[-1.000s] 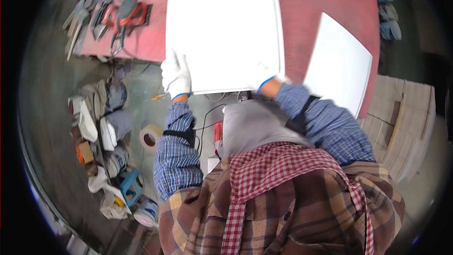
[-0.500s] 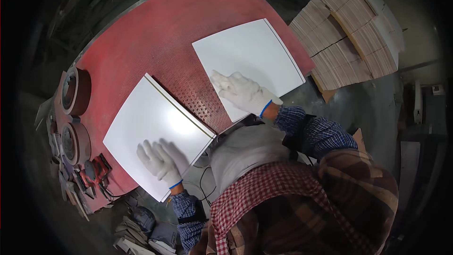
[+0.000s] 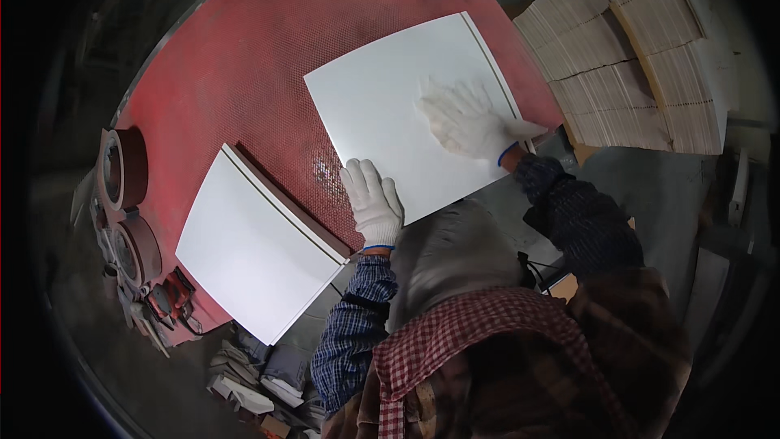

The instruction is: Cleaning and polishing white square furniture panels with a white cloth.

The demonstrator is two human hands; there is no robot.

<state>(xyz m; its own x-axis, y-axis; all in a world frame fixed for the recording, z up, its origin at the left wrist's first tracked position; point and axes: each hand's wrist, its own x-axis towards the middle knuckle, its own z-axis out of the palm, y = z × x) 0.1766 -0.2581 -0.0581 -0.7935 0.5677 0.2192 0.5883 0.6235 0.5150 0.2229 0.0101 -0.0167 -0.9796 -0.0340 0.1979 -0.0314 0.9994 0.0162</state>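
Left grip (image 3: 374, 206) unclenched, fingers straight, at near left corner of right white panel (image 3: 378, 97); right grip (image 3: 473, 123) spread, blurred, over same panel; red tabletop (image 3: 244, 57) beneath.

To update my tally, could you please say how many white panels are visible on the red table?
2: one white panel at left, a second white panel to its right, by the left hand. More may be hidden underneath.

Holds the gloved left grip (image 3: 373, 205) flat and unclenched, palm down, with fingers close together and pointing forward, roughly in line with the left forearm (image 3: 355, 337). Reaches farther out with the gloved right grip (image 3: 471, 123), unclenched, with fingers splayed and slightly blurred, slanting the right forearm (image 3: 583, 223) up and leftward.
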